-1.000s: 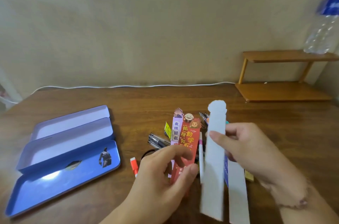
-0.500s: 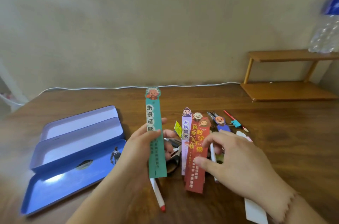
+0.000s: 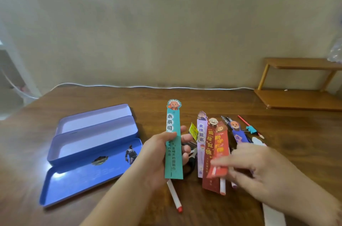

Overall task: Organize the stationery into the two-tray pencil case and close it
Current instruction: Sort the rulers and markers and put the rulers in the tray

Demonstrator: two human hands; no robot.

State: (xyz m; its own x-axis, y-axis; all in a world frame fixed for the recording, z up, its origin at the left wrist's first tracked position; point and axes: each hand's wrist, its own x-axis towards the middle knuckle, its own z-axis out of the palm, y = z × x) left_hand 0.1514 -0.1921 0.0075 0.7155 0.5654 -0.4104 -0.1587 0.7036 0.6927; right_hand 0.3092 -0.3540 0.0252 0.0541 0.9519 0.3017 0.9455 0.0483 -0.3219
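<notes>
Since half a second ago: right hand (image 3: pixel 259 168) slid onto the red bookmark (image 3: pixel 218 153), fingers straight, gripping nothing. Head view: left hand (image 3: pixel 162 153) pinching the green bookmark (image 3: pixel 173 144) upright. Pencil case (image 3: pixel 92 151) open beside it, trays unfilled; sorting and closing left.

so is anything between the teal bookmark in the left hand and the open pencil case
Nothing visible. The left hand holds the teal bookmark upright just right of the pencil case, whose trays lie open and look empty; only bare table lies between them.
</notes>
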